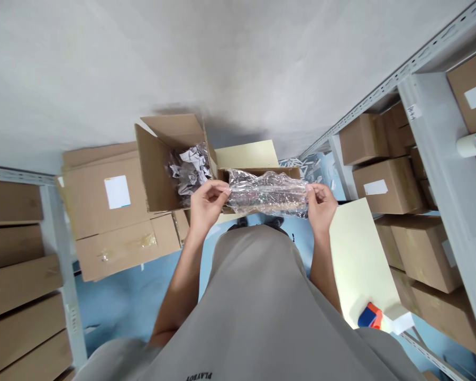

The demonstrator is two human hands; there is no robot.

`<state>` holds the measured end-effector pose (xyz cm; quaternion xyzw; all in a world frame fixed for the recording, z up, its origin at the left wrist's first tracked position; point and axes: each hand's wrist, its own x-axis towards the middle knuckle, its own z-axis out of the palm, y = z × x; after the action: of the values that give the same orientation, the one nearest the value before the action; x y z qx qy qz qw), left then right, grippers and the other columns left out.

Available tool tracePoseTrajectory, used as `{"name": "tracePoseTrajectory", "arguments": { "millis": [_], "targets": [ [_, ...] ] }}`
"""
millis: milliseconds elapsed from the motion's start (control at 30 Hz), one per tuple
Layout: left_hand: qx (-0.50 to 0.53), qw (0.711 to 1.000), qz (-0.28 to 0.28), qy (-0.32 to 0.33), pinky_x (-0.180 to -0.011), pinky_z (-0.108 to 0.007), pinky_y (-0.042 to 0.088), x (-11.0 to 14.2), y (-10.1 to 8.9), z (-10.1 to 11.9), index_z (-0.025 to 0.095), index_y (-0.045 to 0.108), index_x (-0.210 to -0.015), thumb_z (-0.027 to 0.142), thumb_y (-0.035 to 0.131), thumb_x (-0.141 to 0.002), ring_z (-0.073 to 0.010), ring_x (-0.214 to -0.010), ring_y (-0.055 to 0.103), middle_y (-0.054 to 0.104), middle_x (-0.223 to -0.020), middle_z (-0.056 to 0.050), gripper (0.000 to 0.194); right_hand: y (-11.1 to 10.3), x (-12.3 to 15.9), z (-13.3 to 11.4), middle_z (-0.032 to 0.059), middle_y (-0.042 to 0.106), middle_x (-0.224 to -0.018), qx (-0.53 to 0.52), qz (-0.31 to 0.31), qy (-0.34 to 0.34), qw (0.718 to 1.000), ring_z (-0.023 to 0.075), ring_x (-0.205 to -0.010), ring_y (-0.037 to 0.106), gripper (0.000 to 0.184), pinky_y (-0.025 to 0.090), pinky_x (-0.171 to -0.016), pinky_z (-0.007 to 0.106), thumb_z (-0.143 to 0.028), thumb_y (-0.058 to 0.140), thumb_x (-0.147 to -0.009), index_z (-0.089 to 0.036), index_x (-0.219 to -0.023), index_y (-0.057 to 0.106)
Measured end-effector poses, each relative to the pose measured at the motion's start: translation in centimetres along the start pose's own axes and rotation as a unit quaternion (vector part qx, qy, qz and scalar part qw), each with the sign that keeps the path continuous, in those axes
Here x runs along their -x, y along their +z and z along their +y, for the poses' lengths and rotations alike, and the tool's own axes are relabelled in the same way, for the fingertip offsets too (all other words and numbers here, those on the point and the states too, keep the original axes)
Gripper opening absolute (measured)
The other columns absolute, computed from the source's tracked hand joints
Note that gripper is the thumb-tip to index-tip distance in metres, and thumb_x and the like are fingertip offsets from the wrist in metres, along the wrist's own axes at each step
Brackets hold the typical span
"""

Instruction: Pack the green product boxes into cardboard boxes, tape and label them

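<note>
A length of clear plastic wrap (267, 193), crinkled and shiny, is stretched between my two hands. My left hand (209, 203) pinches its left end between thumb and fingers. At the other end, my right hand (320, 205) pinches it the same way. Just behind and under the wrap is a small open cardboard box (289, 172); its contents are mostly hidden by the plastic. To the left of it stands a larger open cardboard box (153, 169) with crumpled white paper (194, 164) and clear plastic inside.
Flattened cardboard (91, 211) with a white label leans at the left. Shelves of brown boxes (396, 185) stand on both sides. A pale yellow tabletop (360, 254) at the right bears a blue and red object (371, 316). A pale wall (222, 53) rises in front.
</note>
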<state>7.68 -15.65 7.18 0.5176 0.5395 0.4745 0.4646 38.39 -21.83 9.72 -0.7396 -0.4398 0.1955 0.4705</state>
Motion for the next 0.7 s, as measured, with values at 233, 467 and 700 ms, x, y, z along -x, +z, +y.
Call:
{"name": "tracePoseTrajectory", "arguments": {
  "millis": [233, 467, 700],
  "targets": [
    [-0.166, 0.984, 0.041, 0.058, -0.08, -0.03, 0.061, 0.0, 0.5, 2.1, 0.021, 0.076, -0.108, 0.031, 0.067, -0.103, -0.0198, -0.095, 0.074, 0.077, -0.109, -0.006, 0.014, -0.5, -1.5, -0.1, 0.0058, 0.081, -0.102, 0.068, -0.075, -0.072, 0.992, 0.0232, -0.096, 0.072, 0.02, 0.057, -0.087, 0.035, -0.042, 0.066, -0.102, -0.024, -0.102, 0.076],
    [-0.295, 0.955, 0.002, 0.037, -0.103, -0.043, 0.062, 0.1, 0.5, 0.6, 0.022, 0.073, -0.123, 0.016, 0.06, -0.098, -0.0261, -0.103, 0.078, 0.082, -0.112, -0.007, 0.029, 1.4, -2.9, 1.7, 0.0056, 0.082, -0.098, 0.134, -0.144, -0.045, 0.979, 0.0224, -0.082, 0.07, 0.015, 0.057, -0.088, 0.036, -0.027, 0.063, -0.099, -0.024, -0.099, 0.078],
    [-0.389, 0.92, -0.012, 0.044, -0.115, -0.053, 0.056, 0.6, 0.6, 0.2, 0.021, 0.063, -0.155, 0.014, 0.062, -0.098, -0.0376, -0.133, 0.071, 0.072, -0.146, -0.017, 0.057, 3.0, -1.7, 3.6, 0.0126, 0.083, -0.115, 0.228, -0.21, -0.048, 0.949, 0.0279, -0.099, 0.073, 0.023, 0.056, -0.093, 0.04, -0.022, 0.063, -0.1, -0.02, -0.114, 0.082]
  ]
}}
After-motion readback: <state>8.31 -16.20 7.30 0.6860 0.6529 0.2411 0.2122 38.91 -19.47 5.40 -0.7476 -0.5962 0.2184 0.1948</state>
